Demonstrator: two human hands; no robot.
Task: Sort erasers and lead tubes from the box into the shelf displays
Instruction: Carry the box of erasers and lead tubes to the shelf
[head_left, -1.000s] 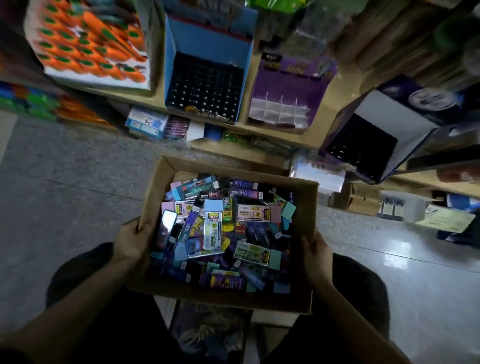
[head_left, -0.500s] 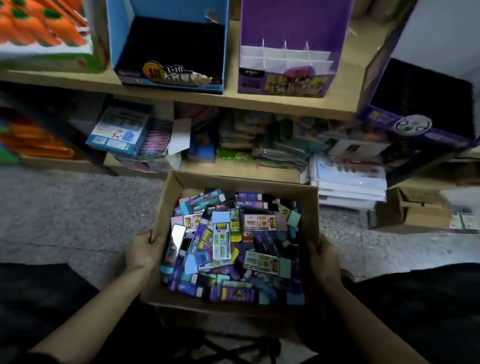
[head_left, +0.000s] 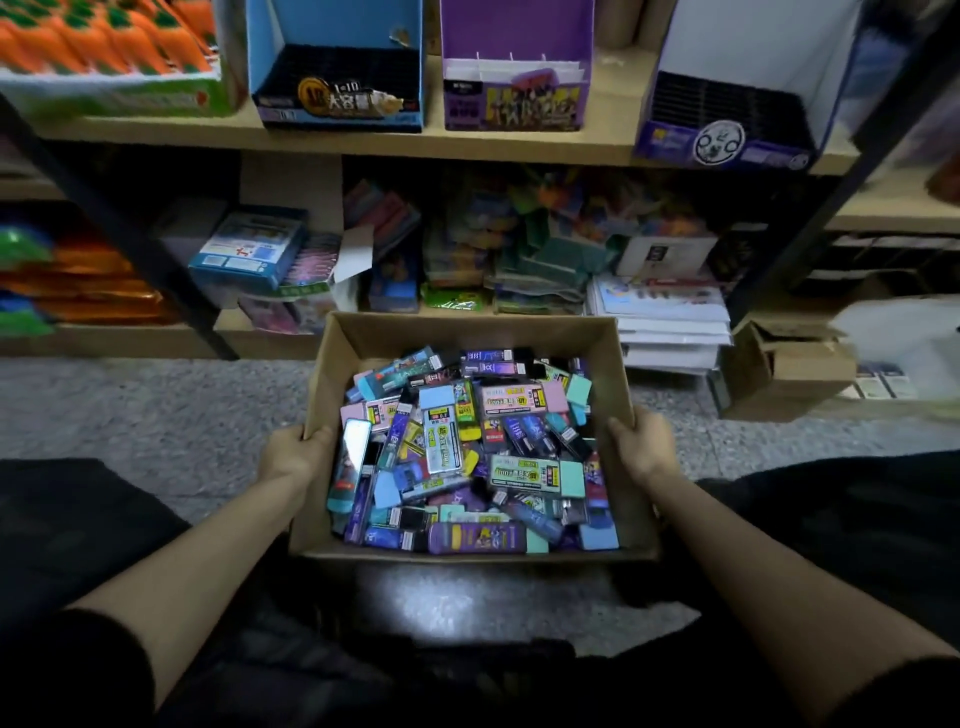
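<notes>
An open cardboard box (head_left: 467, 332) sits in front of me above the floor, full of mixed erasers and lead tubes (head_left: 470, 452) in blue, purple, pink and teal. My left hand (head_left: 291, 452) grips the box's left wall. My right hand (head_left: 641, 441) grips its right wall. On the shelf above stand three display boxes: a blue one (head_left: 337, 62) with a black grid insert, a purple one (head_left: 517, 78) with white dividers, and a dark purple and white one (head_left: 727, 119) with a black grid at the right.
An orange carrot-pattern display (head_left: 104, 52) sits at the upper left. The lower shelf (head_left: 260, 332) holds stacked packets, boxes and paper. A small brown carton (head_left: 789, 364) stands on the grey speckled floor (head_left: 156, 415) to the right. My dark-clothed knees flank the box.
The view has tilted from looking down to facing the shelves squarely, and the box has come lower and closer to the bottom shelf. Both hands keep the same hold on its sides.
</notes>
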